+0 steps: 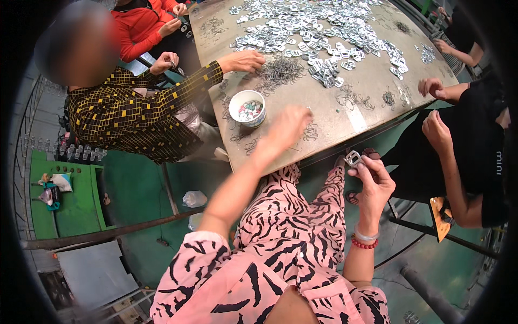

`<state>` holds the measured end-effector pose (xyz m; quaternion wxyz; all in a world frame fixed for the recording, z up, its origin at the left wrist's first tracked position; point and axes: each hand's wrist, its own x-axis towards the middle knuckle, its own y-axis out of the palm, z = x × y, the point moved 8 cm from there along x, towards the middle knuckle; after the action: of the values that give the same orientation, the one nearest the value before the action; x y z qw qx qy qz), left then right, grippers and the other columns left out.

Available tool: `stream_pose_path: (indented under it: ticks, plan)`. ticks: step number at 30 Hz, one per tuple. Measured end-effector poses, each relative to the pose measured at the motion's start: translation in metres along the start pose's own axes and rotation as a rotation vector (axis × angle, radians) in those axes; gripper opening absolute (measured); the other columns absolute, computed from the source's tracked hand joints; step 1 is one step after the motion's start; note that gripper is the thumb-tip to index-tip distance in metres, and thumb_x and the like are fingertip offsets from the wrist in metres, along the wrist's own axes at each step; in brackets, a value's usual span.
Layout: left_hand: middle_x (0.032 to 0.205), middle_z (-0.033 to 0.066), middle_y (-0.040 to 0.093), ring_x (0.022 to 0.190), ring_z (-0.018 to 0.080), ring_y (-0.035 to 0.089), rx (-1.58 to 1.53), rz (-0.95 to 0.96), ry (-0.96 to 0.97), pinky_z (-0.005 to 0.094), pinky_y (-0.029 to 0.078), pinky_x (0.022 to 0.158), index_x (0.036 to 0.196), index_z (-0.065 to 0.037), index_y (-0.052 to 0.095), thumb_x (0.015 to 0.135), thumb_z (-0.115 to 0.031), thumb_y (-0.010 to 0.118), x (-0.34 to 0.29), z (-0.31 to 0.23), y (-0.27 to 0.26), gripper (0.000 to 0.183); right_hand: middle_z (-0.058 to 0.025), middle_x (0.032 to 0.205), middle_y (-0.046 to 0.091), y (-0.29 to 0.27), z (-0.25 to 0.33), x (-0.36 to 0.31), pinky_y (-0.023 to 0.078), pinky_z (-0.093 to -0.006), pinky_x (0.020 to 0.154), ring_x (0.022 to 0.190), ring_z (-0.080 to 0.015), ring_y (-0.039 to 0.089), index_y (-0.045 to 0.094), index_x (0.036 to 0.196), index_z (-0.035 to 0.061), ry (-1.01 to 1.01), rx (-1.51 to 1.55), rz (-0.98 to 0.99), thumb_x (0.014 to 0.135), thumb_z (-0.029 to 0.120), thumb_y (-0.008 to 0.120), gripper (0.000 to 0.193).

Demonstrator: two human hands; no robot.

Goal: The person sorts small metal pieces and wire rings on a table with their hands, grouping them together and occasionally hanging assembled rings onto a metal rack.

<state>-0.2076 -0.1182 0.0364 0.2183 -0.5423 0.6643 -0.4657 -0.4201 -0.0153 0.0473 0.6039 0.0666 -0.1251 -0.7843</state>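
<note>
My right hand [373, 181] is raised in front of the table edge, its fingers closed on a silver metal buckle [353, 158] with slots through it. My left hand [288, 127] reaches over the near part of the table, smeared by motion, so its fingers cannot be made out. Just beside it lies a small scatter of thin wire pieces [311, 133]. To its left stands a white paper cup [257, 120] with small coloured bits inside. Many more silver buckles [324, 40] are heaped across the middle and far side of the table.
A dark pile of thin wire pieces [281, 72] lies on the table [318, 100], under the hand of a co-worker [245, 61] in a checked sleeve. Another person's hands [438, 129] are close on the right. A person in red [143, 29] sits at far left.
</note>
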Motion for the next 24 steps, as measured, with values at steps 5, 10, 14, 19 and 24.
stream_pose_path:
  ticks: [5, 10, 14, 19, 24]
  plan:
    - [0.076, 0.0144, 0.067, 0.072, 0.0295, 0.065, 0.515, 0.094, -0.064, 0.0408, 0.051, 0.069, 0.084, -0.009, 0.070, 0.076, -0.016, 0.064, 0.108, 0.077, -0.034, 0.012, -0.0081, 0.084, 0.057, -0.009, 0.009, 0.002, 0.055, -0.0241, 0.063, 0.068, -0.0155, 0.063, 0.064, 0.092, -0.0060, -0.050, -0.029, 0.039, 0.078, -0.015, 0.056, 0.019]
    - [0.089, 0.0151, 0.066, 0.080, 0.0310, 0.064, 0.367, 0.014, 0.176, 0.0416, 0.051, 0.070, 0.092, -0.010, 0.068, 0.073, -0.021, 0.069, 0.155, 0.112, -0.010, 0.022, -0.0085, 0.085, 0.058, -0.008, 0.018, 0.004, 0.053, -0.0219, 0.061, 0.069, -0.0162, 0.064, 0.064, 0.091, -0.0072, -0.053, -0.035, 0.048, 0.078, -0.014, 0.057, 0.016]
    - [0.092, 0.0200, 0.065, 0.085, 0.0343, 0.064, 0.591, 0.146, -0.187, 0.0421, 0.053, 0.070, 0.090, -0.003, 0.066, 0.071, -0.027, 0.072, 0.163, 0.134, 0.027, 0.031, -0.0080, 0.086, 0.057, -0.010, 0.024, 0.006, 0.051, -0.0196, 0.057, 0.068, -0.0171, 0.065, 0.064, 0.090, -0.0079, -0.037, -0.115, 0.048, 0.078, -0.013, 0.058, 0.015]
    - [0.094, 0.0211, 0.065, 0.088, 0.0344, 0.065, 0.548, 0.206, -0.259, 0.0449, 0.053, 0.072, 0.084, -0.002, 0.068, 0.073, -0.007, 0.057, 0.162, 0.103, 0.048, 0.017, -0.0067, 0.082, 0.057, -0.037, 0.022, 0.006, 0.049, -0.0201, 0.059, 0.070, -0.0115, 0.060, 0.065, 0.090, -0.0057, -0.039, -0.132, -0.040, 0.075, -0.014, 0.060, 0.018]
    - [0.085, 0.0206, 0.065, 0.084, 0.0368, 0.065, 0.524, 0.020, -0.259, 0.0459, 0.053, 0.069, 0.082, 0.000, 0.067, 0.074, -0.005, 0.057, 0.156, 0.103, -0.003, 0.014, -0.0073, 0.082, 0.058, -0.025, 0.025, 0.000, 0.051, -0.0219, 0.060, 0.067, -0.0135, 0.060, 0.064, 0.090, -0.0074, -0.076, -0.061, 0.017, 0.077, -0.014, 0.057, 0.017]
